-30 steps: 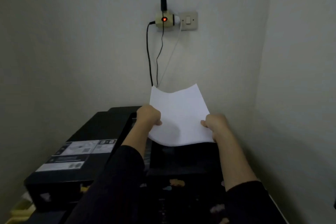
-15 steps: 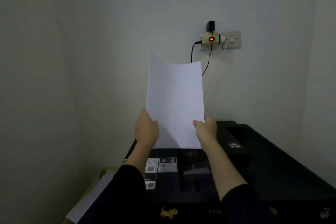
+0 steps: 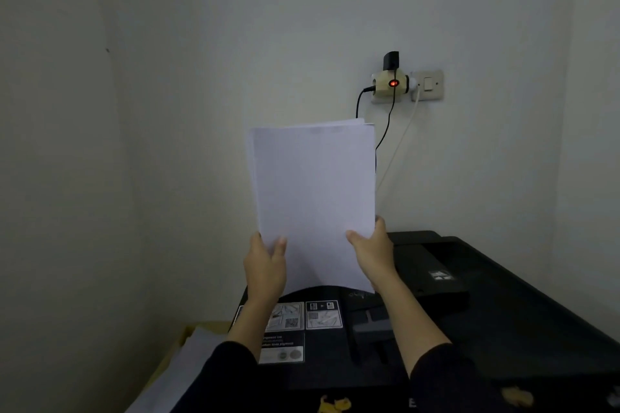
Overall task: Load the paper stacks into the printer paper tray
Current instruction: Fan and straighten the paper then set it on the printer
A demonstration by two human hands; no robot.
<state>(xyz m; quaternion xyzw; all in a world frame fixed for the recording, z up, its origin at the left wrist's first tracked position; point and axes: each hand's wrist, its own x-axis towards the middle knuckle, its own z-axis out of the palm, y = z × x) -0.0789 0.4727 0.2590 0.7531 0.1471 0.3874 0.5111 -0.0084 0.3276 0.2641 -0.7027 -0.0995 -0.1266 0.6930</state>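
Note:
A thin stack of white paper (image 3: 313, 198) stands upright in the air above the black printer (image 3: 476, 318). My left hand (image 3: 265, 266) grips its lower left edge and my right hand (image 3: 374, 253) grips its lower right edge. The sheets are slightly fanned at the top. Below the paper's bottom edge lies the printer's rear paper tray area (image 3: 369, 325) with instruction labels (image 3: 305, 315) beside it. More white paper (image 3: 181, 369) lies in a yellowish box at the lower left.
A wall socket (image 3: 427, 85) with an adapter (image 3: 391, 84) showing a red light sits above the printer; black and white cables hang down behind the paper. Walls close in on the left and right. Small yellow stickers mark the printer's front.
The paper went from bent over the printer to held upright and higher. The view swung left, so the printer sits lower right and the box of paper shows at the lower left.

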